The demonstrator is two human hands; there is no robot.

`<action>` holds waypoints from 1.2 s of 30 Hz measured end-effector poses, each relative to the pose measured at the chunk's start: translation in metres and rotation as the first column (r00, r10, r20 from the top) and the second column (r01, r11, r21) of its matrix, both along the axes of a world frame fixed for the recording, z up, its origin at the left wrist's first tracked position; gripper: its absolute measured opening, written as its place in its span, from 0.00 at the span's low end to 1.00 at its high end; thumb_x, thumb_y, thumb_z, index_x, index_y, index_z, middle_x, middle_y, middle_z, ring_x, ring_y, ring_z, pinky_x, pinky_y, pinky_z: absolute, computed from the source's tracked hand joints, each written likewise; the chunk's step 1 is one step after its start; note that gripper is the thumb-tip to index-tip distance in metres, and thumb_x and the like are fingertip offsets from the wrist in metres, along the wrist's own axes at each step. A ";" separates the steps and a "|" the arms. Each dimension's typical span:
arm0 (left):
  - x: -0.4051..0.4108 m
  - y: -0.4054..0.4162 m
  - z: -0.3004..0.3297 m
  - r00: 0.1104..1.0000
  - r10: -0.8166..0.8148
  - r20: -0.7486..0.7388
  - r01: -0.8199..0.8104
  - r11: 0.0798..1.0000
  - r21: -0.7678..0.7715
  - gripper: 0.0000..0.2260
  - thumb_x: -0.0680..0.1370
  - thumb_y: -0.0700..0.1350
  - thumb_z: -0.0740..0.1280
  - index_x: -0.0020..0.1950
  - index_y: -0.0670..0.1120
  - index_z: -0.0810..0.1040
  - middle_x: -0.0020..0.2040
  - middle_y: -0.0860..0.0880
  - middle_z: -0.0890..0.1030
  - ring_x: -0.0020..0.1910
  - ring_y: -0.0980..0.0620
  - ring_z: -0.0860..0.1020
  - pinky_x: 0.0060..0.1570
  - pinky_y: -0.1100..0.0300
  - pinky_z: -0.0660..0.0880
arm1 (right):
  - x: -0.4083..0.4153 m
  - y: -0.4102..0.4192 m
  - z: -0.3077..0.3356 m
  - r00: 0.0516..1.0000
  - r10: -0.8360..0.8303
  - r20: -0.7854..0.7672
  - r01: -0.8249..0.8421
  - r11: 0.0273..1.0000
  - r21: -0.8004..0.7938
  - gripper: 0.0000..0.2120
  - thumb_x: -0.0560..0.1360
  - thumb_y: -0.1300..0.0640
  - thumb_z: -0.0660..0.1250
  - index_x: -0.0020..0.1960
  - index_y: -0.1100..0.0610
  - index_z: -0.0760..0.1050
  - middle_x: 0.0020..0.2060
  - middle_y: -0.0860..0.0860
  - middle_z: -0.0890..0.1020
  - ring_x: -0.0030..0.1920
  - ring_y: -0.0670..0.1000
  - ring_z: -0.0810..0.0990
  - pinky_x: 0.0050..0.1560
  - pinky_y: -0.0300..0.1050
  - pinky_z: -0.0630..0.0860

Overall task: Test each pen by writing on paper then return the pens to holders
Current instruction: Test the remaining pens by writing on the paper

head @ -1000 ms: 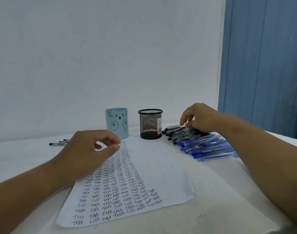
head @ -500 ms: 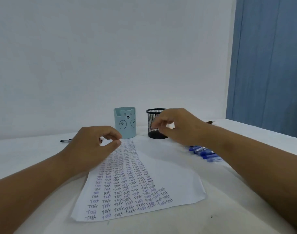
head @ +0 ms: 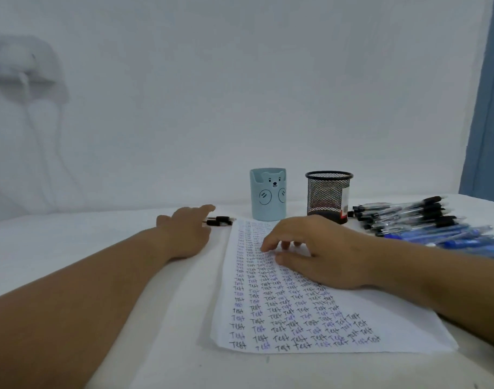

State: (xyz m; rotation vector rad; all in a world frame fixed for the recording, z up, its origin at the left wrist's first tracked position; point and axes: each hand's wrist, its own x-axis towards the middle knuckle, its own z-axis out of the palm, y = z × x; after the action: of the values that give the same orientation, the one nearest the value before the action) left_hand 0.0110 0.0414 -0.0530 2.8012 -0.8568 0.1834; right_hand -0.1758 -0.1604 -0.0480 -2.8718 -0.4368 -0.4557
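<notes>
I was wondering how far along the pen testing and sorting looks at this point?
Done: the paper carries many rows of "Test" in black and blue. In hand: the left hand reaches toward the black pens beside the sheet, without gripping them, while the right hand rests on the paper. Left: the bear holder and the mesh holder show no pens, and the pen pile lies on the table.

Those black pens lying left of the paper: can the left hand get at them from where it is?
Probably yes. The left hand lies on the table with its fingers stretched right beside the black pens, and nothing stands between them.
</notes>
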 end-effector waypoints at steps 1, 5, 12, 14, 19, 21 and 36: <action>0.001 0.000 0.001 1.000 0.005 0.012 -0.005 1.000 0.020 0.23 0.85 0.50 0.53 0.80 0.60 0.55 0.80 0.53 0.61 0.79 0.50 0.57 0.75 0.48 0.54 | 0.001 0.000 0.000 1.000 0.002 0.002 -0.002 1.000 -0.006 0.13 0.81 0.51 0.65 0.65 0.45 0.77 0.55 0.37 0.79 0.55 0.38 0.76 0.57 0.33 0.71; 0.009 0.000 0.001 0.989 0.005 0.145 -0.014 0.998 0.058 0.18 0.84 0.51 0.55 0.73 0.64 0.68 0.68 0.51 0.70 0.70 0.48 0.65 0.66 0.48 0.59 | 0.002 0.000 -0.001 1.000 0.008 0.019 -0.008 1.000 -0.001 0.13 0.81 0.51 0.66 0.64 0.46 0.78 0.54 0.37 0.79 0.55 0.38 0.76 0.56 0.30 0.70; 0.007 0.004 0.001 0.970 -0.039 0.242 0.064 0.993 -0.095 0.09 0.84 0.51 0.60 0.56 0.57 0.80 0.54 0.53 0.77 0.58 0.48 0.74 0.55 0.51 0.64 | 0.002 -0.001 -0.001 1.000 0.005 0.014 -0.005 1.000 0.005 0.12 0.81 0.51 0.66 0.63 0.46 0.79 0.54 0.37 0.80 0.55 0.38 0.77 0.59 0.38 0.73; 0.004 0.007 0.001 0.965 -0.061 0.256 0.123 0.965 -0.233 0.08 0.83 0.49 0.63 0.54 0.57 0.81 0.52 0.54 0.80 0.56 0.49 0.75 0.58 0.50 0.68 | 0.002 -0.001 -0.001 1.000 0.004 0.009 -0.004 1.000 0.013 0.12 0.81 0.51 0.66 0.63 0.46 0.79 0.54 0.37 0.80 0.55 0.39 0.77 0.59 0.39 0.74; -0.020 0.008 0.010 0.886 -0.308 0.345 0.458 0.694 -0.556 0.11 0.83 0.40 0.63 0.51 0.54 0.81 0.44 0.57 0.82 0.44 0.56 0.80 0.48 0.61 0.76 | 0.003 -0.002 -0.001 0.997 -0.021 0.077 0.012 0.994 0.107 0.15 0.79 0.50 0.68 0.65 0.44 0.76 0.51 0.38 0.81 0.52 0.40 0.78 0.51 0.36 0.77; -0.032 0.004 0.014 0.803 -0.394 0.447 0.582 0.680 -0.446 0.09 0.82 0.43 0.64 0.56 0.52 0.83 0.41 0.57 0.80 0.41 0.58 0.78 0.43 0.60 0.74 | 0.005 -0.001 0.002 0.980 -0.065 0.186 0.012 0.962 0.274 0.17 0.78 0.46 0.67 0.67 0.43 0.74 0.48 0.40 0.81 0.48 0.42 0.79 0.47 0.35 0.77; -0.056 0.004 0.027 0.862 -0.442 -0.246 -0.039 0.428 -0.903 0.09 0.83 0.43 0.64 0.51 0.44 0.83 0.39 0.45 0.83 0.32 0.51 0.78 0.41 0.57 0.77 | 0.022 -0.019 -0.001 0.948 -0.253 0.192 0.152 0.892 0.427 0.02 0.80 0.52 0.67 0.49 0.48 0.78 0.38 0.45 0.84 0.37 0.41 0.80 0.37 0.35 0.72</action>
State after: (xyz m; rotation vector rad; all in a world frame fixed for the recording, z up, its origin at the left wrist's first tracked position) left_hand -0.0455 0.0457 -0.0261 1.5797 -0.6756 -0.0695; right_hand -0.1542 -0.1798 -0.0486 -2.4681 -0.0564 -0.8344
